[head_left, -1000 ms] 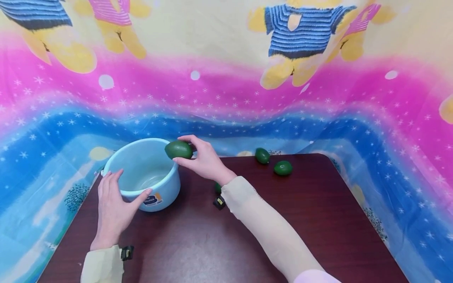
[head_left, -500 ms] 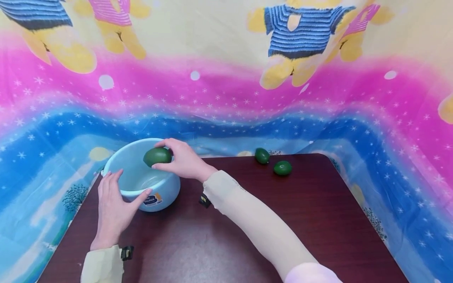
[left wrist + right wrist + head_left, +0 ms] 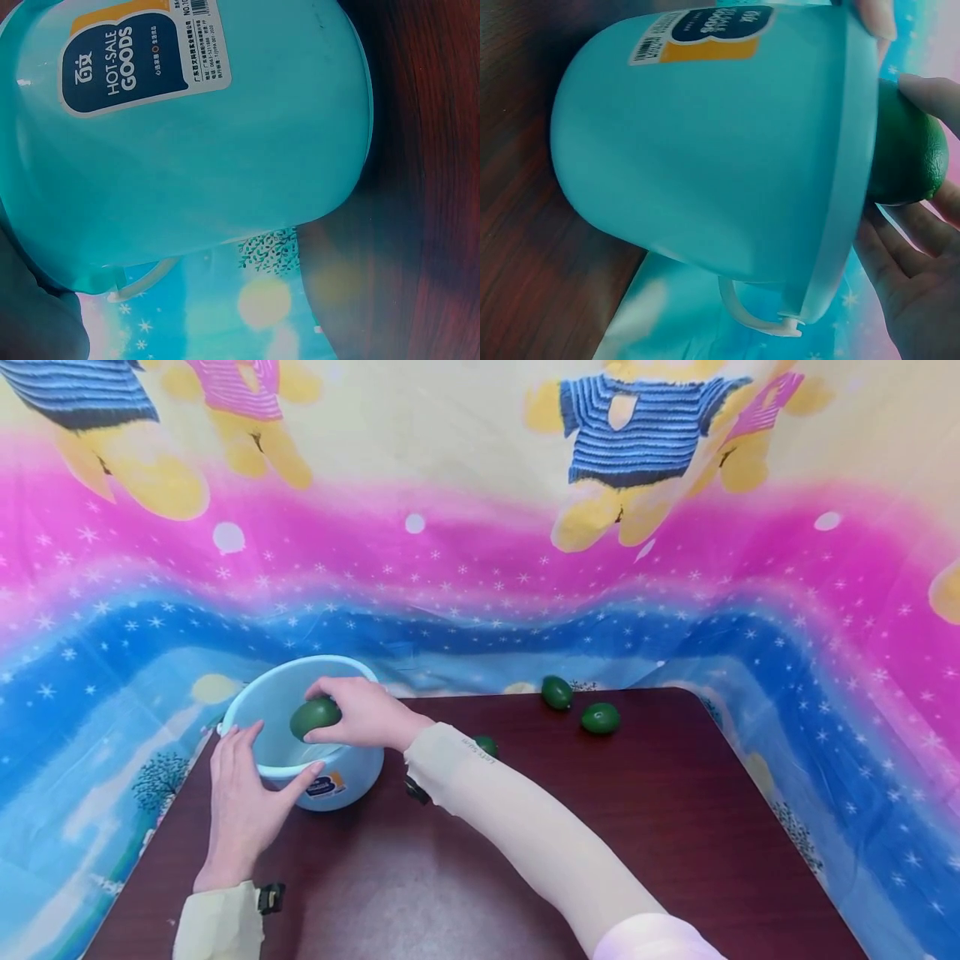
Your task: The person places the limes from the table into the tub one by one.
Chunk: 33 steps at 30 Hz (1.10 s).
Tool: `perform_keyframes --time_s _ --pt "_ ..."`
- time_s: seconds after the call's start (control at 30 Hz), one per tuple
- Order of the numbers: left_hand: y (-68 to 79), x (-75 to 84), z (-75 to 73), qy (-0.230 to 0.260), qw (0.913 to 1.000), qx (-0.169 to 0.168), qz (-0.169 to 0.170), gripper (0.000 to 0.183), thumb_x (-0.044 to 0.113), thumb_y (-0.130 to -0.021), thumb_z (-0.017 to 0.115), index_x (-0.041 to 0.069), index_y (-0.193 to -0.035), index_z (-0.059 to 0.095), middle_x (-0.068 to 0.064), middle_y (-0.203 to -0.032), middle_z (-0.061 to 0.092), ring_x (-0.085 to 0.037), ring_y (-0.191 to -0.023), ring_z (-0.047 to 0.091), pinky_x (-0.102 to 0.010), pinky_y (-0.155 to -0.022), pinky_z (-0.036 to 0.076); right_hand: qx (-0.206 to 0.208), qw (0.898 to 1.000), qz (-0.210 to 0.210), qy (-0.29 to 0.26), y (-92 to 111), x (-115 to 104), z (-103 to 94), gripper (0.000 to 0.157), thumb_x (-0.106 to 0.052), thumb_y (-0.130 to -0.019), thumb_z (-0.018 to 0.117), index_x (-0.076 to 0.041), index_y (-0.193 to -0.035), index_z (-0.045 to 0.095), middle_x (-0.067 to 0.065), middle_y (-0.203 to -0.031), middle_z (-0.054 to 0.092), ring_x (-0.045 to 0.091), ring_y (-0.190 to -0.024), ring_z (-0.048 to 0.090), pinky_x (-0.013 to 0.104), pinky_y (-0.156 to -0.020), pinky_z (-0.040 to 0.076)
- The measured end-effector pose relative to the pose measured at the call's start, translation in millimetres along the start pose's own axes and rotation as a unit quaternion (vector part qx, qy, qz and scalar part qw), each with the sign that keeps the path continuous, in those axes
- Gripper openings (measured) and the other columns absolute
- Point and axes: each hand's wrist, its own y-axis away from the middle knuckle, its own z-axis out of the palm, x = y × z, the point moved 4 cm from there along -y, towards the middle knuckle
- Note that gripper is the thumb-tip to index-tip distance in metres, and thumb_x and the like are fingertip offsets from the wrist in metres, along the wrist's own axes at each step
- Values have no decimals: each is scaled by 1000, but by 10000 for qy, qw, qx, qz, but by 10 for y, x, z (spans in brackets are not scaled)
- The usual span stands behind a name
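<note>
Right hand (image 3: 363, 714) grasps a dark green fruit (image 3: 313, 720) between thumb and fingers, the fruit sitting within the mouth of the light blue bucket (image 3: 363, 783) and, in the right wrist view, partly hidden behind its rim. Left hand (image 3: 243, 810) grips the bucket's rim at the near left, thumb at the front above the printed label (image 3: 124, 64), the bucket standing upright on the dark wood table (image 3: 675, 843). Two more green fruits, one (image 3: 557, 692) near the other (image 3: 600, 718), lie by the table's far edge; a third (image 3: 486, 745) shows partly behind the right sleeve (image 3: 517, 814).
</note>
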Motion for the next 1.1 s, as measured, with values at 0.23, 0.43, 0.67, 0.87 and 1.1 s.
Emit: perform_keyframes --time_s 0.23,0.43,0.67,0.87,1.1 --pt "11 -19 -5 -20 10000 8 -17 98 41 -78 87 -1 -152 40 -25 -149 43 -38 -147 23 -61 -115 20 -107 9986 1 516 -27 56 107 54 -44 -89 78 -18 -135 62 -12 -119 61 -1 -98 54 15 -80 45" --pt "9 -24 -6 -12 10000 -27 -20 98 41 -78 87 -1 -153 39 -25 -149 43 -38 -147 23 -62 -115 21 -257 9964 59 806 -42 96 130 56 -44 -91 77 -15 -137 63 -9 -120 61 1 -97 53 16 -80 45" --pt "5 -49 18 -32 10000 -56 -48 97 41 -80 86 0 -153 38 -24 -150 42 -37 -147 22 -62 -115 21 -604 9893 224 1310 -106 80 150 56 -46 -91 75 -16 -137 64 -9 -118 64 4 -99 54 20 -82 46" --pt "-8 -38 24 -12 10000 -14 19 98 41 -78 87 0 -153 39 -25 -147 44 -38 -146 24 -61 -116 20 -852 9849 569 1394 -135 63 142 54 -47 -89 77 -20 -134 66 -12 -114 64 4 -98 55 22 -82 47" --pt "-4 -39 24 -63 10000 -46 -39 97 41 -79 87 0 -153 38 -24 -149 43 -37 -147 23 -61 -116 20 -1014 9844 657 1276 -149 63 165 48 -45 -90 76 -21 -130 69 -13 -107 65 3 -95 56 22 -81 48"
